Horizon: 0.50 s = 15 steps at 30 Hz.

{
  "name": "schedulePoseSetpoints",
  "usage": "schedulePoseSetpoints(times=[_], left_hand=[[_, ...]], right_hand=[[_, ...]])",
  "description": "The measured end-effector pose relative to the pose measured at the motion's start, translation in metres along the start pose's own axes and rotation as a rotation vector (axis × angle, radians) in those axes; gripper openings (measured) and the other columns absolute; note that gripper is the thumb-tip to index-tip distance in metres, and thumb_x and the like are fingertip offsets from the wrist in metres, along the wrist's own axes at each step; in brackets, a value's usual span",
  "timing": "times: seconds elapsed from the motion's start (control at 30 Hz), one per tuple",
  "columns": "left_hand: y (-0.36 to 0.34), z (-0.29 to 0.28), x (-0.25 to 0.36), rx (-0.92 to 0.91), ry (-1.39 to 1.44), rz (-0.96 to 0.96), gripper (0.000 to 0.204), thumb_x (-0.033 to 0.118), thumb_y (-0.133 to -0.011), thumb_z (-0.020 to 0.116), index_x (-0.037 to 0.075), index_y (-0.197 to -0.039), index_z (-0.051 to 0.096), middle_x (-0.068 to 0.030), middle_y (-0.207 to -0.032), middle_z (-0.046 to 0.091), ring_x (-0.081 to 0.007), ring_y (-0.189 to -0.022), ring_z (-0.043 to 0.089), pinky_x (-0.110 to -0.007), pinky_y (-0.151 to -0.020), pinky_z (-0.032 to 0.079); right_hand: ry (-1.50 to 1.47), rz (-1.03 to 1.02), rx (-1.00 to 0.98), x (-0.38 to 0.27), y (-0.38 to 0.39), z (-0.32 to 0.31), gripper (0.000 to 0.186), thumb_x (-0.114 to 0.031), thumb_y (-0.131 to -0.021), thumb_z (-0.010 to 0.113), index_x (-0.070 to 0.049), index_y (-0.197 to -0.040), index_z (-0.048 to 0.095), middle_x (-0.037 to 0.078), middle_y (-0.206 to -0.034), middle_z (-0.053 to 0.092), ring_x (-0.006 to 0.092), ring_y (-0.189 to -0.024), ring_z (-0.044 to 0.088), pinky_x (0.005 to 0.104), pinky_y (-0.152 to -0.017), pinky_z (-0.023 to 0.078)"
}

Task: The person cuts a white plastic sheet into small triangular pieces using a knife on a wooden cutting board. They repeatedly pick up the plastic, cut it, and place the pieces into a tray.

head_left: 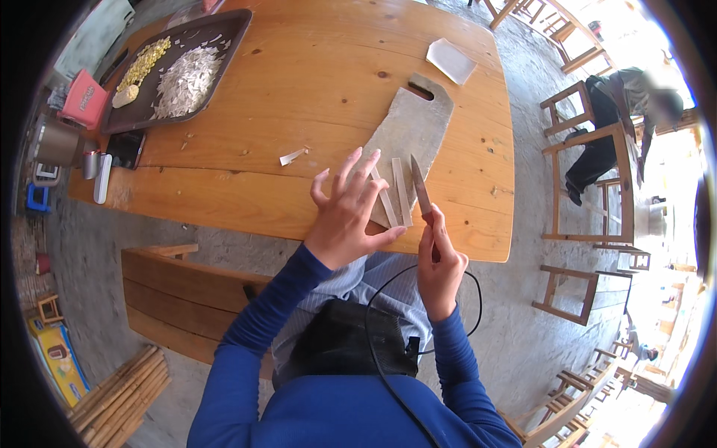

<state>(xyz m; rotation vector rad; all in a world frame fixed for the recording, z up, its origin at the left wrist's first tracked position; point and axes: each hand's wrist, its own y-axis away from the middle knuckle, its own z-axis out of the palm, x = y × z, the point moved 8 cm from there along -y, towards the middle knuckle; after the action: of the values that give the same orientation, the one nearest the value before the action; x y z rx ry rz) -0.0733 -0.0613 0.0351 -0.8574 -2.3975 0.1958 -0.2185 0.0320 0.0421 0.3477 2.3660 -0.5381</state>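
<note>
A grey cutting board with a handle slot lies near the right end of the wooden table. Two pale, flat strips rest lengthwise on its near part. My left hand hovers over or lightly touches the left strip, its fingers spread; exact contact is hard to tell. In my right hand is a small knife, its blade pointing away from me along the board's right side. A small pale scrap sits on the table left of my left hand.
A dark tray at the far left bears white slivers and yellow pieces. Near it are a phone and a pink container. A white sheet lies beyond the board. A wooden bench stands at the left; a black cable crosses my lap.
</note>
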Motion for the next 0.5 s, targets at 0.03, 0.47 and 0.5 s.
schedulePoseSetpoints(times=[0.03,0.47,0.5], left_hand=[[0.000,0.000,-0.001,-0.011,0.013,0.006,0.055,0.052,-0.080,0.070,0.015,-0.120,0.060,-0.0109,-0.155,0.039,-0.0323,-0.147,0.026,-0.059,-0.109,0.012],[-0.007,-0.028,-0.039,0.131,-0.153,-0.099,0.036,0.032,-0.088,0.063,0.015,-0.120,0.061,-0.0097,-0.151,0.045,-0.0324,-0.146,0.030,-0.055,-0.111,0.012],[-0.006,-0.030,-0.034,0.173,-0.154,-0.111,0.036,0.032,-0.088,0.064,0.013,-0.119,0.063,-0.0073,-0.148,0.050,-0.0299,-0.144,0.033,-0.056,-0.111,0.012]], right_hand=[[-0.009,0.009,-0.015,-0.001,0.003,0.000,0.042,0.000,-0.094,0.059,-0.004,-0.135,0.058,0.015,-0.104,0.074,0.0195,-0.063,0.072,0.0297,-0.060,0.054],[-0.078,0.054,-0.073,-0.017,0.025,0.011,0.042,-0.002,-0.094,0.058,-0.001,-0.136,0.056,0.016,-0.104,0.074,0.0231,-0.064,0.073,0.0313,-0.057,0.055],[-0.100,0.045,-0.061,-0.017,0.026,0.012,0.042,-0.001,-0.094,0.058,0.000,-0.136,0.056,0.016,-0.104,0.074,0.0231,-0.065,0.073,0.0313,-0.057,0.055]])
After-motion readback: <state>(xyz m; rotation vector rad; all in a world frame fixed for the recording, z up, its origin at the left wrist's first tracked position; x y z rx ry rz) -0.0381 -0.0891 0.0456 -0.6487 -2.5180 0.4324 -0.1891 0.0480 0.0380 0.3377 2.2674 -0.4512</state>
